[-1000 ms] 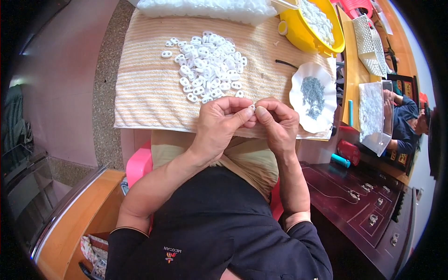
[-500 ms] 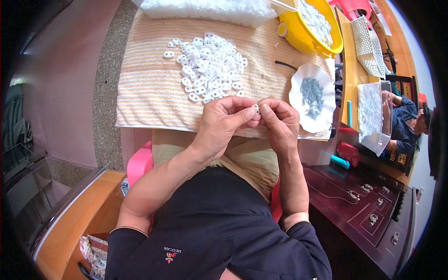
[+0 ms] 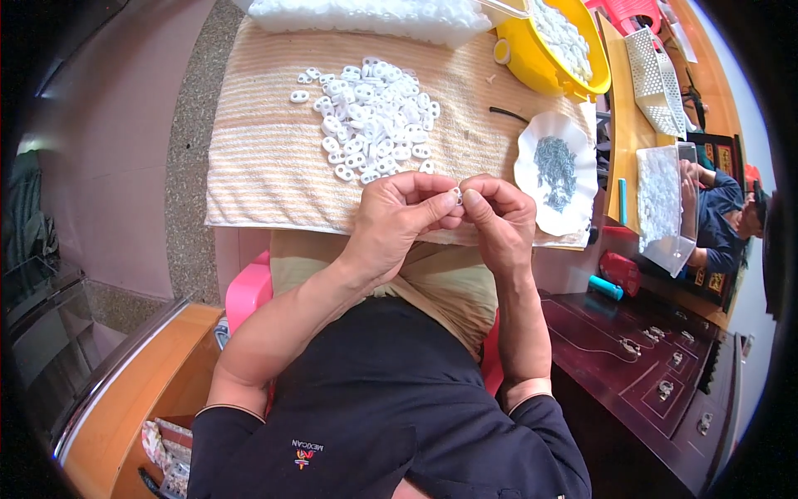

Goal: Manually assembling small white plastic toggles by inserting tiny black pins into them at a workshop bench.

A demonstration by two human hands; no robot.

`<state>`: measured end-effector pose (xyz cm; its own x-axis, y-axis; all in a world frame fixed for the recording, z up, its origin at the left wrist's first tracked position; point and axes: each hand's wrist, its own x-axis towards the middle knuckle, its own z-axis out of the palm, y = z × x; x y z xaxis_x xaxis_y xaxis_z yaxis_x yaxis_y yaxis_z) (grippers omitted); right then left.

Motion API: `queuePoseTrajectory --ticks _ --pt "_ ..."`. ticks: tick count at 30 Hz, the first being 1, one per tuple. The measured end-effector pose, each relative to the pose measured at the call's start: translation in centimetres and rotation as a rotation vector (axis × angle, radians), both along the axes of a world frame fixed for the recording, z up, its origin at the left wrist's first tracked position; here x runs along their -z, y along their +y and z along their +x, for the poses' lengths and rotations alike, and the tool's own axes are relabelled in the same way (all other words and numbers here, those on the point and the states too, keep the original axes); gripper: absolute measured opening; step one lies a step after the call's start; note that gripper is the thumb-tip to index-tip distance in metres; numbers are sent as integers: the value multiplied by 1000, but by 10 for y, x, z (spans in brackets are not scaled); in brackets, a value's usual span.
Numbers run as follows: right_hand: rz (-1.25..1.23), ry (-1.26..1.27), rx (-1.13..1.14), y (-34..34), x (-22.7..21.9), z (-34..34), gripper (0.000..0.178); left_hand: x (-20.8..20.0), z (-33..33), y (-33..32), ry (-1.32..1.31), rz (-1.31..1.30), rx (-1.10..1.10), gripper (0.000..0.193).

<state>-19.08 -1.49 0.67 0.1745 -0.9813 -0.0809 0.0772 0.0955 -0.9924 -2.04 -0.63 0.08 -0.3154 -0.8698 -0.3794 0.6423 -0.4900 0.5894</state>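
Observation:
At the near edge of the towel, my left hand (image 3: 399, 216) is closed, thumb and forefinger pinching a small white two-hole plastic piece (image 3: 457, 194). My right hand (image 3: 502, 218) meets it there with closed fingertips; whatever those fingers hold is too small and hidden to name. Just beyond my hands lies a loose pile of similar white two-hole pieces (image 3: 378, 125). To the right, a white scalloped dish (image 3: 534, 150) holds a heap of small dark grey metal parts (image 3: 554, 173).
A striped towel (image 3: 266, 150) covers the table. At the back stand a clear tub of white pieces (image 3: 374, 21) and a yellow basin (image 3: 532, 62). A black strip (image 3: 507, 113) lies near the dish. At far right, a person (image 3: 723, 216) sits behind a clear box (image 3: 665, 204).
My right hand has shifted very slightly to the right at the pinched piece. Nothing else has visibly moved.

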Motion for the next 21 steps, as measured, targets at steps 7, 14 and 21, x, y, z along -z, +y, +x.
queuePoseTrajectory --ticks 7,14,21 --pt "-7 39 23 1 -5 7 9 -1 -2 2 -66 -82 -41 16" --pt "-32 71 32 1 -3 5 10 1 -4 1 -98 -121 -58 16" --pt "44 -16 43 2 -2 4 13 1 -3 0 -56 -95 -69 16"
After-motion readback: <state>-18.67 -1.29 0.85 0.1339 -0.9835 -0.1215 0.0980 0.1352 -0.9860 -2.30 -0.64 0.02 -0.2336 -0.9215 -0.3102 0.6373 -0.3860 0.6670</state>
